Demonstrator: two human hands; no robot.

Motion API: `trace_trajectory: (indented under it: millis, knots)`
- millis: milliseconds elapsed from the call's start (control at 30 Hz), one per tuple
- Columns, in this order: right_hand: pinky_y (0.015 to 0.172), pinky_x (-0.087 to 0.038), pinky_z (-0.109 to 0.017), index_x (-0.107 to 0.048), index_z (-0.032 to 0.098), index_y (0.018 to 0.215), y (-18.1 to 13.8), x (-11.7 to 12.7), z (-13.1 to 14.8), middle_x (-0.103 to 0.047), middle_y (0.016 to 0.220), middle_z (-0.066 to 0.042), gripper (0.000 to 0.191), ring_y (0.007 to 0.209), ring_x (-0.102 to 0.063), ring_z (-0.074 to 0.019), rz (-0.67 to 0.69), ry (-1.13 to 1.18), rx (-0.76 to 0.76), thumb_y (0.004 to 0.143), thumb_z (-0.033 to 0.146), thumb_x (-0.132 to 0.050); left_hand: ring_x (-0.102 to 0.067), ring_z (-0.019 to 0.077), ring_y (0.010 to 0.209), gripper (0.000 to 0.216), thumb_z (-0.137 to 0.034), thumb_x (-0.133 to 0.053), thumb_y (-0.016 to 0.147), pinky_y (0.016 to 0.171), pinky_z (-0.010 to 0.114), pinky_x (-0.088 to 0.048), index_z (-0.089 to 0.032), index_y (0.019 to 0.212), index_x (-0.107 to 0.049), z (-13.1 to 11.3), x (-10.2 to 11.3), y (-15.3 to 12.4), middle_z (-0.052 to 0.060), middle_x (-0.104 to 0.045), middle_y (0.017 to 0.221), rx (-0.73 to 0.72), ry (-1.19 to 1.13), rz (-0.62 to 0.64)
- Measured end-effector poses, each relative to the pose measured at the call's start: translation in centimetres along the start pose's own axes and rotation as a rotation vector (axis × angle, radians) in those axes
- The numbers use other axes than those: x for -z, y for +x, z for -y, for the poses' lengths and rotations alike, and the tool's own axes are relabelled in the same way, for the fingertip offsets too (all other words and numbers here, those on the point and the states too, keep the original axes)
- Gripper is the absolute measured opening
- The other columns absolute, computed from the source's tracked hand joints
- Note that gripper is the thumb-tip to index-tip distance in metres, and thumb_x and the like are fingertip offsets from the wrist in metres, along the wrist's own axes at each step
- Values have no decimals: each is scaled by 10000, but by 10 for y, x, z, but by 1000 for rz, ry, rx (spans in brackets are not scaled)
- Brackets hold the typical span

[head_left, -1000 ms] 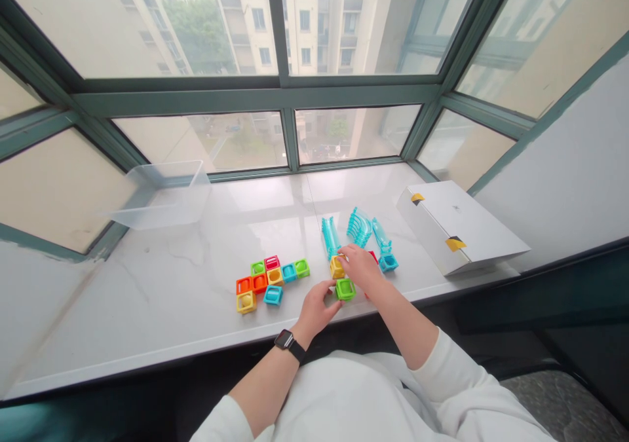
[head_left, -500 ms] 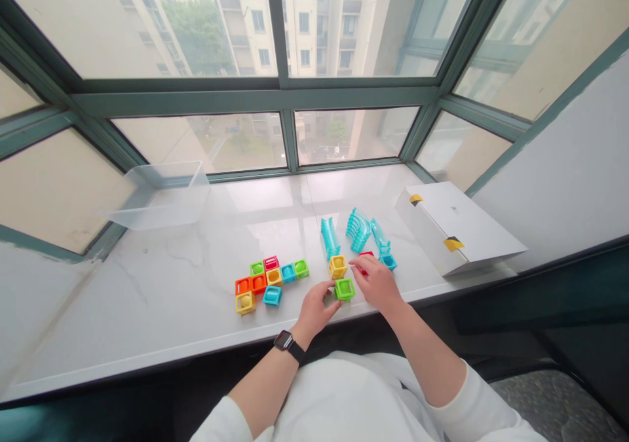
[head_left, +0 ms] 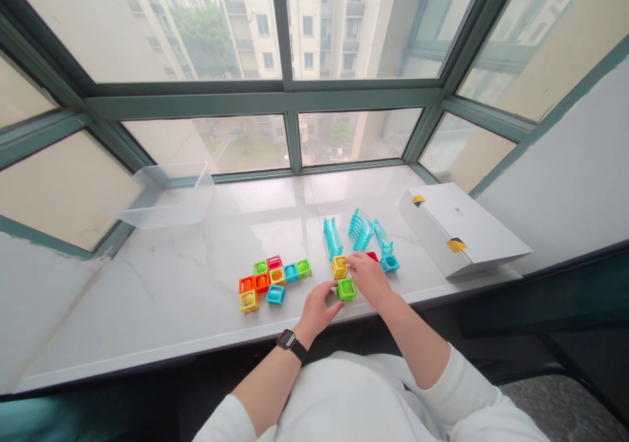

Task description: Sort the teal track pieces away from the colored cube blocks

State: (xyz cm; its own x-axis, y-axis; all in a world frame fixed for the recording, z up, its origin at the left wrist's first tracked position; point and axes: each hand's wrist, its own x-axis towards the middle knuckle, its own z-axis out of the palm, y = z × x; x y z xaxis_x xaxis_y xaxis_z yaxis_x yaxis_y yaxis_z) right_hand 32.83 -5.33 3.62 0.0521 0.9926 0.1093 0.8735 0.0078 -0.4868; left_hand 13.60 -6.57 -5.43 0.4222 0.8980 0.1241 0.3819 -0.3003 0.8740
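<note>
My left hand [head_left: 318, 309] has its thumb and fingers curled round the left side of a green hollow toy block [head_left: 346, 290] near the counter's front edge. My right hand [head_left: 369, 277] has its fingertips closed at the right edge of a yellow toy block [head_left: 339, 267], just behind the green one. How the fingers grip it is partly hidden. Behind the right hand, a red block [head_left: 372, 257] shows in part. A blue block [head_left: 390, 263] lies to its right. Farther back are translucent turquoise pieces: a straight one [head_left: 333, 238], a curved stack [head_left: 361, 229] and another slim one [head_left: 383, 236].
On the left lies a group of several coloured blocks, including an orange one [head_left: 262, 281] and a separate blue one [head_left: 275, 294]. A clear plastic bin [head_left: 167, 216] stands at the back left. A white box [head_left: 466, 226] with yellow-black tabs sits at the right.
My right hand has moved slightly left, its fingertips now at the yellow block. The left hand stays at the green block. The whole view has shifted a little.
</note>
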Motion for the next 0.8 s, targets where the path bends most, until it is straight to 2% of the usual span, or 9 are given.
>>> trace_trajectory:
  millis: [167, 533, 700, 800]
  knots:
    - [804, -506, -250, -795, 234, 1023, 3, -3, -1, -733, 1158, -43, 243, 953, -707, -165, 13, -32, -7, 976, 88, -607, -683, 226, 952, 504, -219, -806, 789, 886, 382, -565, -272, 1273, -675, -1, 1, 0, 50, -750, 1143, 2, 6, 9]
    - [834, -510, -236, -800, 222, 982, 4, -3, -3, -736, 1145, -39, 250, 970, -707, -152, 22, -26, 12, 987, 95, -585, -680, 223, 952, 510, -234, -805, 799, 887, 383, -567, -271, 1288, -664, 3, -1, -1, 47, -746, 1151, -6, 17, 5]
    - [882, -525, -271, -777, 219, 1032, -1, 5, 6, -722, 1179, -60, 240, 1007, -697, -177, -52, -16, 40, 993, 110, -568, -682, 226, 962, 531, -239, -812, 794, 910, 405, -571, -268, 1299, -651, 2, 0, 0, 60, -740, 1182, -11, -9, 9]
    - [919, -538, -311, -766, 233, 1052, -7, 10, 15, -723, 1160, -65, 248, 1042, -692, -201, -105, 48, 105, 989, 116, -556, -689, 230, 995, 583, -249, -830, 784, 908, 407, -579, -265, 1327, -620, 1, 1, 0, 78, -718, 1253, -3, -57, 14]
